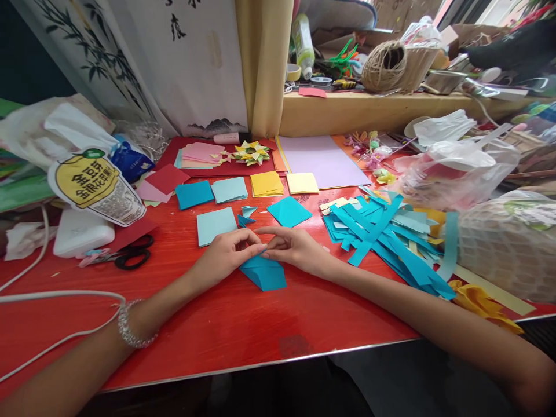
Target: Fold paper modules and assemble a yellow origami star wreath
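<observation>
A partly folded blue sheet of origami paper [266, 275] is held just above the red table. Thumb and fingers of my left hand [230, 249] pinch its far edge. Beside it my right hand [295, 248] pinches the same edge, the fingertips of both hands nearly meeting. Right behind them lie a light blue paper square [215, 225], small folded blue pieces [247, 215] and a blue square with creases [289, 211]. The part of the sheet under the fingertips is hidden.
Blue paper strips [377, 231] form a heap at the right. Stacks of yellow paper [266, 184] and blue paper [194, 194] line the back, near a folded paper wreath [252, 152]. Black-handled scissors [134, 253] and a white cable [65, 296] lie at the left.
</observation>
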Action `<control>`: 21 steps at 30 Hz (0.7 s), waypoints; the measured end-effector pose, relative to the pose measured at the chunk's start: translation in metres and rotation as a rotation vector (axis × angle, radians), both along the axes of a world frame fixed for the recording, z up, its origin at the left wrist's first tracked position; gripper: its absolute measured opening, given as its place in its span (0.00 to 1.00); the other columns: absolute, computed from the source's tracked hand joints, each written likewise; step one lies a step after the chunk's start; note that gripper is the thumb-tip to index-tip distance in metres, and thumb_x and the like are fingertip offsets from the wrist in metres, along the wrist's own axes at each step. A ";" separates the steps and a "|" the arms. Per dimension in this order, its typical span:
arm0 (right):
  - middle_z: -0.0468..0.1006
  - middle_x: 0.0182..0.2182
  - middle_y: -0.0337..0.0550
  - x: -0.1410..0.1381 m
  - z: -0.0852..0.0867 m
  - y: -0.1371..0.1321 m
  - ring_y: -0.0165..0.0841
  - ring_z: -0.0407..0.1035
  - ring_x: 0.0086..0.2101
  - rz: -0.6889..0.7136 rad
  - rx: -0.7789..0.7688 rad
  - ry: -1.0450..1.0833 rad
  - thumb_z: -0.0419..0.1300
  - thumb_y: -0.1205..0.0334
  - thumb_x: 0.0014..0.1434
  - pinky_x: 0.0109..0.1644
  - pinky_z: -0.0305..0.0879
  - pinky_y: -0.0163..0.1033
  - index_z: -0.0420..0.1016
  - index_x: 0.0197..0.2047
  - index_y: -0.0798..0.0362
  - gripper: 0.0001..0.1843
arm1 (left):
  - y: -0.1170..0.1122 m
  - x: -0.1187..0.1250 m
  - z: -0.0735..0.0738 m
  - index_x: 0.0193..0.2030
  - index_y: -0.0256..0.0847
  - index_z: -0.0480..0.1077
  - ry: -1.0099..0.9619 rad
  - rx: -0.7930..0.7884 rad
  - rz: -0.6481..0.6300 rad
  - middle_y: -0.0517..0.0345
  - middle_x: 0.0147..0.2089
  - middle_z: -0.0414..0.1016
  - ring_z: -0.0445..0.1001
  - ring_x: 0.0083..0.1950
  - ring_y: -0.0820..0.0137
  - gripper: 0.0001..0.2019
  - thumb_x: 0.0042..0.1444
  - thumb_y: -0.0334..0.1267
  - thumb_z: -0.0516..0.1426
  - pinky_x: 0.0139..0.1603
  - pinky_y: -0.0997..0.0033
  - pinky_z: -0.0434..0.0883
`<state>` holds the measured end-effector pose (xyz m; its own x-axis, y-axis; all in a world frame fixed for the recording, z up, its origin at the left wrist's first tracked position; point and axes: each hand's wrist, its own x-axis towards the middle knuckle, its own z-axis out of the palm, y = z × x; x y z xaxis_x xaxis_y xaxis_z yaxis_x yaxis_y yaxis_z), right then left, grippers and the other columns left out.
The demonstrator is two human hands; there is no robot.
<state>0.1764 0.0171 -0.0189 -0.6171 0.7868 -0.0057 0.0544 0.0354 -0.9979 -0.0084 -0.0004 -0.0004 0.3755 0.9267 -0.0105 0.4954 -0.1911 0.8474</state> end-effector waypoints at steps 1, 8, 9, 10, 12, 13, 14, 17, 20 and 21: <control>0.75 0.29 0.39 0.000 0.001 -0.001 0.28 0.69 0.31 0.009 -0.003 -0.003 0.59 0.66 0.52 0.35 0.64 0.35 0.65 0.52 0.55 0.23 | 0.000 0.000 0.000 0.30 0.39 0.69 0.001 0.016 -0.002 0.61 0.28 0.67 0.62 0.29 0.74 0.14 0.55 0.48 0.53 0.28 0.75 0.59; 0.70 0.22 0.33 0.001 0.005 0.001 0.25 0.63 0.25 0.070 0.028 -0.022 0.58 0.64 0.55 0.29 0.58 0.32 0.62 0.54 0.55 0.23 | -0.001 0.000 0.002 0.30 0.39 0.69 -0.041 0.062 0.053 0.61 0.30 0.69 0.64 0.31 0.73 0.13 0.55 0.47 0.53 0.31 0.75 0.62; 0.69 0.22 0.32 0.001 0.005 0.001 0.25 0.62 0.25 0.076 0.021 -0.004 0.58 0.65 0.55 0.28 0.57 0.32 0.62 0.54 0.54 0.23 | -0.001 0.000 0.002 0.30 0.39 0.69 -0.049 0.057 0.057 0.61 0.30 0.69 0.64 0.32 0.73 0.13 0.55 0.47 0.53 0.32 0.75 0.62; 0.69 0.23 0.33 0.001 0.005 0.002 0.24 0.62 0.24 0.076 0.006 0.016 0.58 0.65 0.55 0.28 0.57 0.32 0.62 0.54 0.54 0.23 | 0.000 -0.001 0.002 0.30 0.39 0.68 -0.056 0.053 0.060 0.61 0.30 0.68 0.64 0.32 0.73 0.13 0.55 0.47 0.53 0.32 0.75 0.62; 0.71 0.25 0.34 0.001 0.004 0.002 0.24 0.63 0.26 0.033 -0.032 0.057 0.59 0.66 0.54 0.28 0.58 0.31 0.64 0.52 0.53 0.21 | 0.001 -0.002 0.002 0.30 0.39 0.68 -0.065 0.049 0.071 0.61 0.30 0.68 0.64 0.32 0.73 0.13 0.55 0.47 0.53 0.32 0.75 0.61; 0.72 0.26 0.35 0.001 0.004 0.003 0.24 0.64 0.27 -0.012 -0.049 0.075 0.59 0.65 0.53 0.29 0.58 0.31 0.66 0.50 0.53 0.19 | 0.002 -0.002 0.002 0.30 0.39 0.68 -0.066 0.041 0.074 0.62 0.30 0.68 0.64 0.31 0.74 0.13 0.55 0.47 0.52 0.32 0.75 0.61; 0.73 0.27 0.36 0.002 0.003 0.003 0.25 0.65 0.27 -0.067 -0.060 0.086 0.60 0.64 0.53 0.29 0.59 0.31 0.67 0.47 0.53 0.18 | 0.003 -0.003 0.002 0.30 0.39 0.67 -0.063 0.023 0.072 0.62 0.30 0.67 0.63 0.31 0.74 0.13 0.55 0.47 0.52 0.32 0.75 0.61; 0.74 0.28 0.38 0.003 0.001 0.006 0.27 0.68 0.29 -0.231 -0.056 0.101 0.62 0.61 0.51 0.31 0.62 0.32 0.69 0.42 0.53 0.14 | 0.004 -0.004 0.002 0.29 0.39 0.67 -0.029 -0.053 0.039 0.63 0.28 0.67 0.62 0.28 0.76 0.12 0.54 0.46 0.54 0.29 0.76 0.60; 0.74 0.31 0.39 0.004 0.000 0.008 0.28 0.69 0.32 -0.358 -0.052 0.148 0.61 0.57 0.51 0.34 0.64 0.34 0.69 0.42 0.52 0.15 | 0.003 -0.004 0.004 0.29 0.39 0.67 -0.031 -0.066 0.072 0.63 0.28 0.66 0.59 0.25 0.77 0.12 0.54 0.46 0.54 0.27 0.76 0.58; 0.74 0.32 0.40 0.004 0.001 0.008 0.29 0.69 0.33 -0.382 -0.066 0.172 0.60 0.55 0.52 0.35 0.66 0.35 0.68 0.43 0.52 0.16 | 0.002 -0.003 0.004 0.29 0.40 0.67 -0.050 -0.049 0.114 0.63 0.27 0.65 0.58 0.24 0.77 0.12 0.54 0.46 0.54 0.26 0.76 0.58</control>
